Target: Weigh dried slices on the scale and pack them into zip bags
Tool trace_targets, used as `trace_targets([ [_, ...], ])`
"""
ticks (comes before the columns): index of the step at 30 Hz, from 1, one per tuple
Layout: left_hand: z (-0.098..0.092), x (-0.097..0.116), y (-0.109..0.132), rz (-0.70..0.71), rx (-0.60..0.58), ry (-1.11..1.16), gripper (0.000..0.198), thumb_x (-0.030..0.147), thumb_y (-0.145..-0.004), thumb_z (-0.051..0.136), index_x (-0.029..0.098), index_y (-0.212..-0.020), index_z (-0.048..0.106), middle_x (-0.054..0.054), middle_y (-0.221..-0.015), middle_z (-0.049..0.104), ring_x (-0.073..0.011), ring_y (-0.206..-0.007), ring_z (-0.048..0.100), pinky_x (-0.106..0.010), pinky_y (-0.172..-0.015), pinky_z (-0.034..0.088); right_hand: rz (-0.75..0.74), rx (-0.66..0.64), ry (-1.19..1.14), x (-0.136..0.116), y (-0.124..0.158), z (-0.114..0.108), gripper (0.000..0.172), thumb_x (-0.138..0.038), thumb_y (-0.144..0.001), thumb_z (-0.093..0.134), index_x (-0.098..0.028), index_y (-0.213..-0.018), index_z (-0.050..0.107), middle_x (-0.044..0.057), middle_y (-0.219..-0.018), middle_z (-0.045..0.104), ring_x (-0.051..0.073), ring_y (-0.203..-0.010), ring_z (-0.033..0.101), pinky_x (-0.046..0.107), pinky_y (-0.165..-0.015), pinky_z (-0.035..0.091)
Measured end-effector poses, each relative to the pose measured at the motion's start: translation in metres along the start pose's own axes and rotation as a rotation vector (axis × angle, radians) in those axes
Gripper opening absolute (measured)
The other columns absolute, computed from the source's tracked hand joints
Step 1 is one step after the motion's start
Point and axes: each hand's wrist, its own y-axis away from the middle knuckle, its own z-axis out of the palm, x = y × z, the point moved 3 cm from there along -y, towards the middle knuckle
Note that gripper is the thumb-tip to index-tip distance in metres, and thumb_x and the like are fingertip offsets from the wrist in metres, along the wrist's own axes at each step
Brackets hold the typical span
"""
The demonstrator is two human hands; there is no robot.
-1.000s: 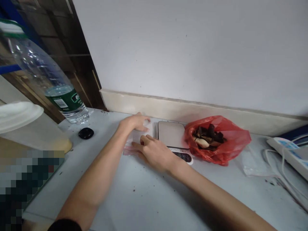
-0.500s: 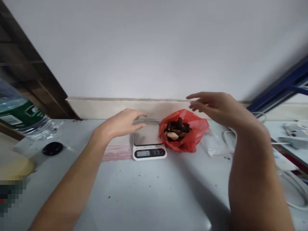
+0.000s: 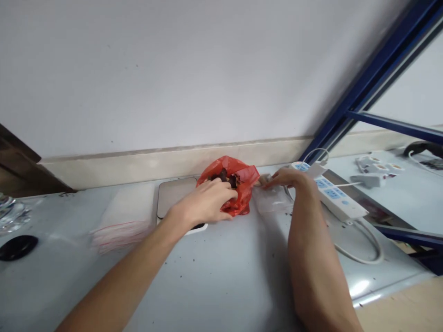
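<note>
A red plastic bag (image 3: pixel 247 177) holding dark dried pieces (image 3: pixel 221 176) sits by the wall, right of a small kitchen scale (image 3: pixel 171 193). My left hand (image 3: pixel 204 205) lies over the bag's near side, fingers curled onto its rim. My right hand (image 3: pixel 289 177) is just right of the bag. Its fingertips pinch the far edge of a clear plastic bag (image 3: pixel 272 203) that lies flat on the table.
A stack of red-striped zip bags (image 3: pixel 119 226) lies left of the scale. A black cap (image 3: pixel 17 246) and a bottle base (image 3: pixel 10 214) are at far left. A white power strip (image 3: pixel 334 193) with cable (image 3: pixel 360 249) lies right, beside a blue frame (image 3: pixel 346 115).
The view has swung right. My left hand moved from the zip bags across the scale onto the red bag. My right hand dropped from the air to the clear bag.
</note>
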Motion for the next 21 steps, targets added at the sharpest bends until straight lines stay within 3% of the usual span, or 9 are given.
trace_targets([
  [4,-0.001,0.002,-0.009,0.017,0.163,0.042,0.031,0.004,-0.087,0.053,0.024,-0.072,0.071,-0.003,-0.08,0.074,-0.0227,-0.079,0.068,-0.032,-0.071,0.047,0.15,-0.104,0.041,-0.001,0.001,-0.011,0.028,-0.044,-0.057,0.084,-0.026,-0.053,0.062,0.005,-0.062,0.068,0.03,-0.068,0.071,0.042,-0.063,0.056],
  [6,-0.01,0.004,-0.008,0.039,0.256,0.084,0.031,0.004,-0.087,0.053,0.025,-0.078,0.075,-0.003,-0.084,0.076,-0.0219,-0.081,0.07,-0.032,-0.072,0.049,0.182,-0.024,-0.015,-0.007,0.009,-0.028,0.024,-0.041,-0.058,0.081,-0.026,-0.062,0.063,0.004,-0.068,0.071,0.029,-0.073,0.071,0.04,-0.064,0.055],
  [10,-0.02,0.007,0.0,0.125,0.206,0.246,0.017,0.02,-0.092,0.064,0.026,-0.087,0.079,0.0,-0.086,0.08,-0.0184,-0.077,0.072,-0.028,-0.069,0.051,0.168,0.251,-0.192,-0.033,0.04,-0.063,0.027,-0.04,-0.065,0.075,-0.026,-0.086,0.065,0.006,-0.084,0.077,0.03,-0.083,0.073,0.04,-0.069,0.053],
  [12,-0.025,-0.002,0.002,0.06,0.307,0.291,0.018,0.031,-0.095,0.064,0.025,-0.087,0.079,0.0,-0.086,0.081,-0.0185,-0.074,0.072,-0.029,-0.069,0.052,0.106,0.34,-0.278,-0.052,0.055,-0.074,0.029,-0.045,-0.068,0.075,-0.027,-0.089,0.065,0.005,-0.086,0.078,0.033,-0.088,0.074,0.044,-0.073,0.054],
  [15,-0.032,-0.03,0.0,-0.169,0.614,0.219,0.023,0.031,-0.096,0.058,0.021,-0.092,0.079,-0.006,-0.096,0.082,-0.0242,-0.089,0.075,-0.035,-0.082,0.055,-0.027,0.38,-0.404,-0.077,0.067,-0.08,0.028,-0.043,-0.073,0.076,-0.029,-0.094,0.066,0.005,-0.085,0.078,0.036,-0.094,0.074,0.047,-0.08,0.056],
  [16,-0.032,-0.041,-0.003,-0.239,0.646,0.211,0.023,0.028,-0.095,0.059,0.02,-0.101,0.079,-0.009,-0.106,0.082,-0.0262,-0.099,0.075,-0.037,-0.088,0.056,-0.067,0.373,-0.415,-0.083,0.068,-0.079,0.028,-0.041,-0.074,0.076,-0.028,-0.097,0.067,0.005,-0.085,0.078,0.036,-0.095,0.074,0.047,-0.082,0.056],
  [18,-0.03,-0.06,-0.013,-0.341,0.624,0.221,0.028,0.029,-0.086,0.07,0.018,-0.11,0.077,-0.012,-0.108,0.081,-0.0285,-0.099,0.075,-0.04,-0.089,0.058,-0.12,0.347,-0.396,-0.091,0.065,-0.076,0.03,-0.038,-0.075,0.076,-0.027,-0.101,0.068,0.005,-0.087,0.078,0.034,-0.096,0.074,0.047,-0.084,0.056],
  [21,-0.025,-0.075,-0.027,-0.341,0.58,0.254,0.03,0.022,-0.071,0.08,0.018,-0.102,0.078,-0.005,-0.083,0.081,-0.0245,-0.076,0.075,-0.034,-0.076,0.061,-0.17,0.305,-0.32,-0.095,0.056,-0.069,0.037,-0.041,-0.074,0.077,-0.024,-0.106,0.069,0.006,-0.089,0.08,0.03,-0.09,0.074,0.044,-0.08,0.055],
])
